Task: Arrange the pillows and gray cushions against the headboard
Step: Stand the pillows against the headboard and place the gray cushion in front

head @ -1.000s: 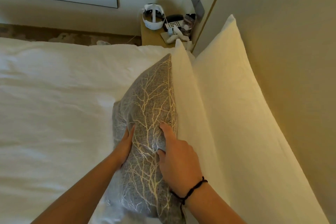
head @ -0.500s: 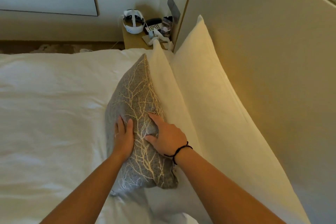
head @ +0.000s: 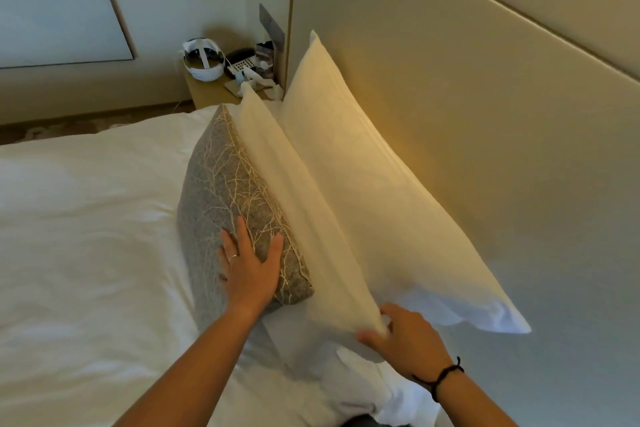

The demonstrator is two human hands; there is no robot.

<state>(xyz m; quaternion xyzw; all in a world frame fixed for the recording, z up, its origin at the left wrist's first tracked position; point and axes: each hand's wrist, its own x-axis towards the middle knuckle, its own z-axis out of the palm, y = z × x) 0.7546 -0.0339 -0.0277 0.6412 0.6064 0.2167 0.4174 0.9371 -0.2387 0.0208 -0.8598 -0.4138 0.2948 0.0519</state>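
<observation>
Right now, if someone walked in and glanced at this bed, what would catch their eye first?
Probably the gray cushion with its pale branch pattern, standing mid-bed against two white pillows, the left hand pressed flat on its face. Behind it the front pillow leans on the back pillow, which rests against the tan headboard; the right hand pinches the front pillow's near corner. Farther off, a cluttered nightstand holds a white headset.

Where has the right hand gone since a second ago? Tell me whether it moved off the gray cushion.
Yes. The right hand left the gray cushion and now grips the front white pillow at its near corner.
</observation>
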